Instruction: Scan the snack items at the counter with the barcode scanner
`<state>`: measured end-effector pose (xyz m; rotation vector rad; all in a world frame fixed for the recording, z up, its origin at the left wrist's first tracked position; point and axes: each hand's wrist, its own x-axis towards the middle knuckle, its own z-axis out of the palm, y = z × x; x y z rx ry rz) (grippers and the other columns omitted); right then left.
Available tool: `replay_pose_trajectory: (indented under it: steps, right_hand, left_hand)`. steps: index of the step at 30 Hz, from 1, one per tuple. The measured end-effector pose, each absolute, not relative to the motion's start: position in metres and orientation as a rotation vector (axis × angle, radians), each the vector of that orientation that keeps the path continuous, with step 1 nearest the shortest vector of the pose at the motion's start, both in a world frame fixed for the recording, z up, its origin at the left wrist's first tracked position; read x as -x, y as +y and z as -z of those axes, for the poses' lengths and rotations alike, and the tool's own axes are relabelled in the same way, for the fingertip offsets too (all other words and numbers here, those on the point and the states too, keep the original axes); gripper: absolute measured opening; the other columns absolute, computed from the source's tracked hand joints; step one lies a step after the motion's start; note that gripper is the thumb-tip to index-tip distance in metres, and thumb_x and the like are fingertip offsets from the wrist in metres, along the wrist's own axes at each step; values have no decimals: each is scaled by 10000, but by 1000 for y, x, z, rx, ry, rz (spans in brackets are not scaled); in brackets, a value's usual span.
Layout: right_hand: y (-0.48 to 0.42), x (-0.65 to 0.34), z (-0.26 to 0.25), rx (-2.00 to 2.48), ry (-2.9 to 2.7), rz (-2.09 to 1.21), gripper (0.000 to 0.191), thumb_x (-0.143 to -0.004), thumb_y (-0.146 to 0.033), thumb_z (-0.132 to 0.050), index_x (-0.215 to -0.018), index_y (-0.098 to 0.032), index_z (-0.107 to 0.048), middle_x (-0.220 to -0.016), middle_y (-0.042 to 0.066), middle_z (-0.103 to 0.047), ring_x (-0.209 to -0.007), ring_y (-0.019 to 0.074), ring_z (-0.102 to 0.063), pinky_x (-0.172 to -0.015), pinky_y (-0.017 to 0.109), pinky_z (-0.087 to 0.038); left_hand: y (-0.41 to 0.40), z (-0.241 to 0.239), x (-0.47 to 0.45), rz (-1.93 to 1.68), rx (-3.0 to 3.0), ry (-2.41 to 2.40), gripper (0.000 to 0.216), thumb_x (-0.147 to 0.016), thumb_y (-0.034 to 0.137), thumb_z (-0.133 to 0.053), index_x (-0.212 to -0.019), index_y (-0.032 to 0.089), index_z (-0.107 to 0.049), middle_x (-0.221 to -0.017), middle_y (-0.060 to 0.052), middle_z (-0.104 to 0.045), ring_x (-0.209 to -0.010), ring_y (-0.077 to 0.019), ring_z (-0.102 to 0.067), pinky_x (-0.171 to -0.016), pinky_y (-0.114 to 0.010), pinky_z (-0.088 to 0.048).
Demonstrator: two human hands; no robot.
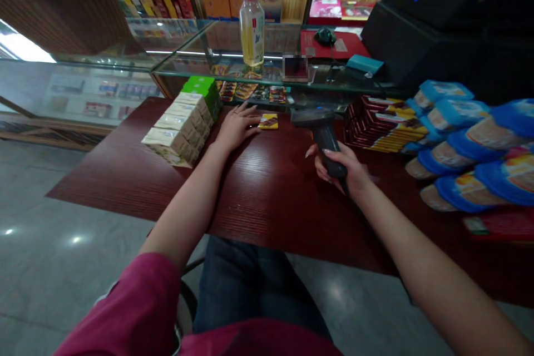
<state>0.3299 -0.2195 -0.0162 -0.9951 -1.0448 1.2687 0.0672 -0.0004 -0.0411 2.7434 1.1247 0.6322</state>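
My right hand (344,167) is wrapped round the handle of a black handheld barcode scanner (323,128), its head tilted to the left above the table. My left hand (238,127) rests low over the dark red wooden table (258,189), fingers stretched out and apart. Its fingertips reach the left edge of a small yellow and brown packet (269,121) lying flat; whether they touch it I cannot tell. Left of that hand stands a block of stacked pale boxes (179,130) with green boxes (204,88) at its far end.
Brown and yellow packets (379,125) are stacked on the right, beside several blue-lidded tubs (471,144). Behind the table, a bottle of pale yellow drink (252,28) stands on a glass display case (187,55). Black equipment (434,33) fills the back right.
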Motion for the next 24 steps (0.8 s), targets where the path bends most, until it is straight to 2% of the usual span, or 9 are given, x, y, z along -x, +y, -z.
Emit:
replay_pose_trajectory:
  steps: [2, 4, 7, 10, 14, 17, 21, 24]
  right_hand:
    - [-220, -329, 18, 1009, -1051, -1266, 277, -820, -414, -764, -994, -224, -662, -814, 30, -702, -476, 110, -450, -357, 239, -317]
    - [-219, -328, 20, 1029, -1061, -1266, 293, -812, -421, -767, -1000, -222, -663, -820, 33, -709, -476, 111, -451, -355, 238, -322]
    - [-220, -329, 23, 1060, -1096, -1272, 304, -825, -447, -766, -996, -212, -675, -728, 13, -666, -461, 111, -436, -362, 240, -331]
    - [-223, -330, 20, 1065, -1121, -1294, 303, -854, -451, -764, -1008, -203, -681, -658, -6, -615, -461, 118, -438, -378, 243, -344]
    - [-227, -327, 12, 1035, -1103, -1292, 340, -836, -405, -793, -1093, -220, -669, -897, 51, -721, -521, 120, -481, -386, 245, -359]
    - [-229, -324, 11, 1062, -1119, -1306, 382, -822, -402, -807, -1135, -229, -672, -945, 64, -738, -520, 121, -484, -375, 250, -358]
    - [-229, -321, 14, 1088, -1147, -1313, 359, -813, -399, -827, -1099, -220, -703, -901, 53, -743, -502, 108, -472, -363, 245, -353]
    - [-230, -317, 14, 1083, -1153, -1321, 409, -830, -387, -823, -1185, -214, -715, -897, 43, -746, -495, 99, -475, -368, 244, -365]
  left_hand:
    - [-4, 40, -69, -584, -2703, 1035, 445, -1007, 332, -701, -1450, 292, -721, -1656, -85, -578, -1609, -303, -469, -1311, -511, -387]
    - [-8, 38, -71, -564, -2674, 1026, 483, -1016, 325, -693, -1498, 293, -682, -1595, -88, -645, -1528, -278, -571, -1256, -428, -454]
    - [-17, 30, -78, -598, -2675, 1143, 377, -1048, 364, -653, -1403, 288, -753, -1420, -97, -768, -1352, -302, -705, -1144, -393, -524]
    - [-25, 24, -86, -808, -2526, 1304, 351, -1101, 387, -552, -1254, 222, -821, -1214, -122, -835, -1176, -313, -771, -1049, -380, -549]
    - [-27, 29, -94, -948, -2059, 1239, 335, -1072, 358, -589, -997, 152, -842, -913, -73, -827, -892, -242, -771, -829, -297, -595]
    - [-25, 34, -96, -900, -1713, 1151, 309, -1033, 379, -661, -897, 142, -806, -772, -31, -756, -714, -180, -703, -676, -260, -594]
    - [-25, 33, -96, -803, -1543, 1080, 275, -1015, 371, -701, -894, 142, -796, -761, -24, -729, -668, -137, -664, -649, -241, -598]
    - [-26, 32, -96, -781, -1598, 1101, 296, -1035, 352, -671, -880, 131, -792, -736, -34, -711, -653, -135, -661, -680, -272, -614]
